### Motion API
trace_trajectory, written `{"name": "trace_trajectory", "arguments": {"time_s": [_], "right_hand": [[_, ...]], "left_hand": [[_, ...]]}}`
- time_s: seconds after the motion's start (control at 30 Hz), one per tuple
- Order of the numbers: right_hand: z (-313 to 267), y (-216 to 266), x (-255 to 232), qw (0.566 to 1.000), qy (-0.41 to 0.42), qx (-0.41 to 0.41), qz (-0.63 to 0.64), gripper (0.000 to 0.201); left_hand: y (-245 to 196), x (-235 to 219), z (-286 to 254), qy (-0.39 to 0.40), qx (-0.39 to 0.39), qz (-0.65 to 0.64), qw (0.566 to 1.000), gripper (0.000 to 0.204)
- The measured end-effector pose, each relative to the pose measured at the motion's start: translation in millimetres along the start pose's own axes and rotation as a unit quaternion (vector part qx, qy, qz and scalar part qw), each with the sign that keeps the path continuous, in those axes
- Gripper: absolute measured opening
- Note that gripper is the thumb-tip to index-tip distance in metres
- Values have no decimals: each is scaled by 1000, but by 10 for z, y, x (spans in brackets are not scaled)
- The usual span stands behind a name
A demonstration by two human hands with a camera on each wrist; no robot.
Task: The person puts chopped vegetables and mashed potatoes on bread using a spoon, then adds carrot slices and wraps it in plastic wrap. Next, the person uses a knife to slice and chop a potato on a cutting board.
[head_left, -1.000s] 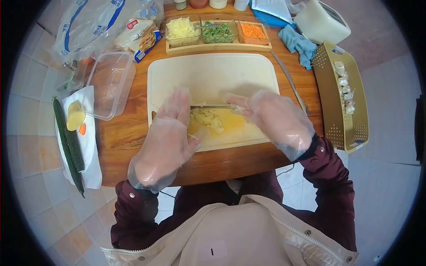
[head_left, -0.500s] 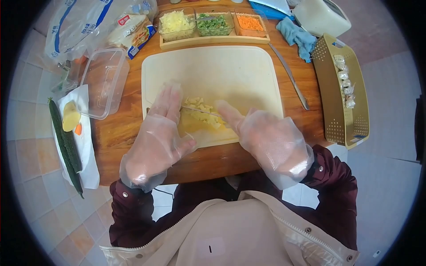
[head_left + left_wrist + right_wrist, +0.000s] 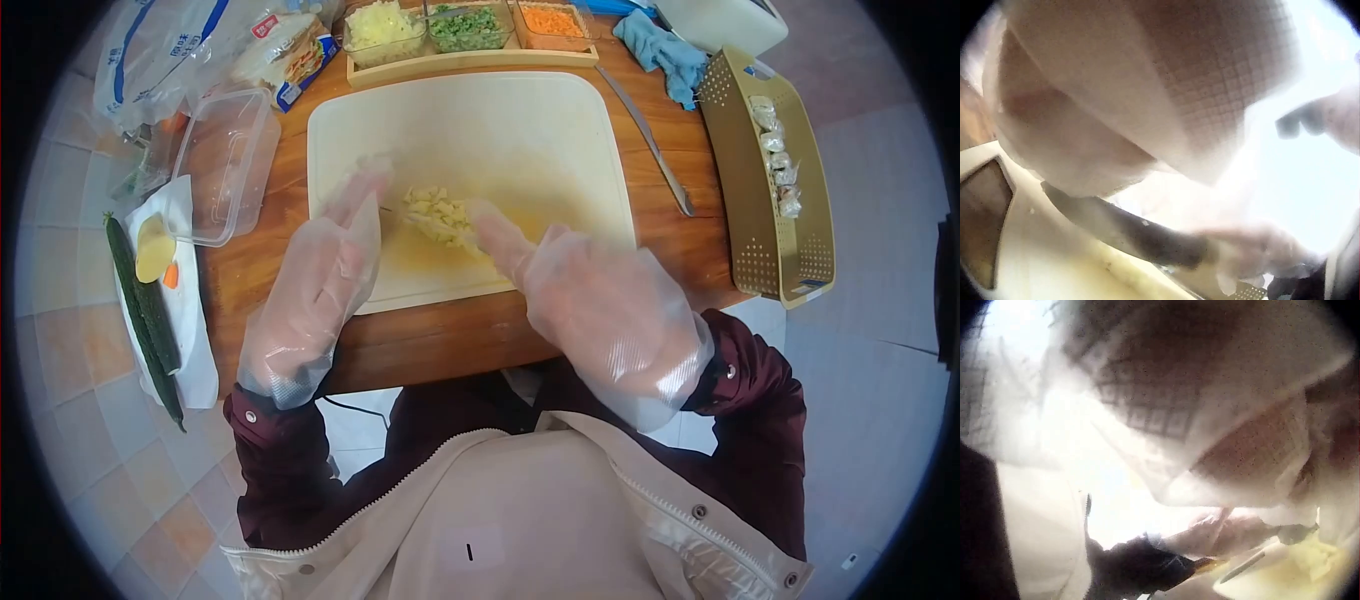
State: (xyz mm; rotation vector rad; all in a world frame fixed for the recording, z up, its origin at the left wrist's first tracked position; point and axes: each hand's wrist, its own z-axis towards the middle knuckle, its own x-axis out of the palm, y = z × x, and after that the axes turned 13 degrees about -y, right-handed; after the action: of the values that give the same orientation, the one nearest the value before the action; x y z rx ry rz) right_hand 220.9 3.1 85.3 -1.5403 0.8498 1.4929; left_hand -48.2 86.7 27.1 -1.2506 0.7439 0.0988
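Note:
A pale cutting board (image 3: 460,115) bears a small heap of chopped, pale yellow pieces (image 3: 436,212). My gloved right hand (image 3: 610,315) grips a knife at the right of the heap; its blade is blurred in the head view. The left wrist view shows the dark blade (image 3: 1129,232) running from the right hand's fingers (image 3: 1260,250) towards the left hand. Over the board's left edge is my gloved left hand (image 3: 315,285), turned on its side with fingers extended near the blade's tip. Whether they touch it, I cannot tell.
Behind the board stands a wooden tray (image 3: 470,66) of filled glass containers. A second knife (image 3: 648,140) and a basket (image 3: 755,220) lie rightward. At left are a clear plastic box (image 3: 225,165) and cucumbers (image 3: 140,300) beside a peeled yellow piece (image 3: 155,250).
The left hand has rolled onto its side and shifted left. My right hand has turned the knife from lying across the board to a slant and come nearer me. The board appears higher in view.

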Motion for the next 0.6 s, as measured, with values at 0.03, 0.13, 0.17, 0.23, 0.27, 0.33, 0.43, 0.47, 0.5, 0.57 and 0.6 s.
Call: {"name": "trace_trajectory", "arguments": {"time_s": [0.03, 0.13, 0.17, 0.23, 0.27, 0.33, 0.43, 0.47, 0.5, 0.57, 0.6], "right_hand": [[-31, 22, 19, 1000, 1, 0, 1, 74], [-124, 57, 137, 998, 25, 19, 58, 74], [-154, 55, 167, 995, 33, 35, 93, 74], [-198, 20, 135, 989, 43, 52, 129, 74], [-206, -22, 48, 970, 56, 71, 228, 74], [-241, -55, 12, 939, 68, 91, 324, 74], [-283, -65, 133, 900, 85, 102, 415, 76], [-287, -65, 218, 905, 81, 92, 408, 74], [-291, -66, 299, 908, 78, 82, 402, 71], [-296, -130, 456, 920, 42, 75, 381, 69], [-303, -172, 490, 931, 5, 70, 359, 66]], "left_hand": [[-25, 9, -17, 7, -1, -7, 1000, 96], [-85, 89, -78, 5, -2, 27, 1000, 93], [-69, 103, -84, 8, -2, 26, 1000, 93], [-27, 130, -107, -4, -16, 21, 1000, 92], [-30, 120, -120, -1, -18, 19, 1000, 92], [-50, 85, -147, -9, 10, 29, 999, 91], [-62, 58, -228, -23, 29, 24, 999, 70], [-54, 29, -248, -28, 30, 26, 999, 71], [-46, 20, -243, -32, 33, 28, 999, 72], [-42, -9, -245, -44, 40, 41, 997, 75], [-34, -22, -234, -50, 44, 51, 996, 76]]}}
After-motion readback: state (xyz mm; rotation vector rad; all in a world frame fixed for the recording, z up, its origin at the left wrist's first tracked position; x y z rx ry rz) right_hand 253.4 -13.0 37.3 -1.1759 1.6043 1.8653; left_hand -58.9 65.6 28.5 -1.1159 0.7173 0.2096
